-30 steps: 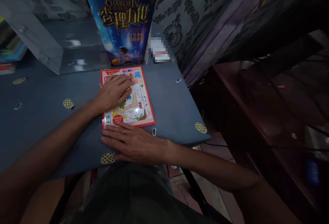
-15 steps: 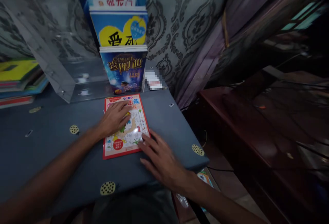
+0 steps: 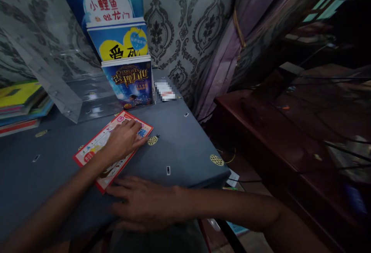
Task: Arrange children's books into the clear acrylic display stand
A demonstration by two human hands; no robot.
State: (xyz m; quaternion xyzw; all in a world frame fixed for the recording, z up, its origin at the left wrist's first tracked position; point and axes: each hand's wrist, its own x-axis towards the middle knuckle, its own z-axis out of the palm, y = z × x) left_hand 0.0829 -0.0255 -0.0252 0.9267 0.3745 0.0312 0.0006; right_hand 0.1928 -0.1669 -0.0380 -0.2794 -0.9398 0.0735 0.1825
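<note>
A: Position of the red-bordered picture book (image 3: pixel 97 138)?
B: Aslant before the clear acrylic rack (image 3: pixel 66 105), beneath the open left hand (image 3: pixel 122 139).
A: Right hand (image 3: pixel 145 203)?
B: Open, farther from the rack; contact uncertain.

On the worktop (image 3: pixel 174 144), the book stack (image 3: pixel 23 102) lies far left; right of it stands the clear rack (image 3: pixel 66 102), with upright books (image 3: pixel 129 84) at its right end. The booklet (image 3: pixel 98 141) lies nearer, before the rack. The curtain (image 3: pixel 171 24) hangs behind.

Bare forearms (image 3: pixel 220 205); dark clothing (image 3: pixel 156 240) over the lap.
</note>
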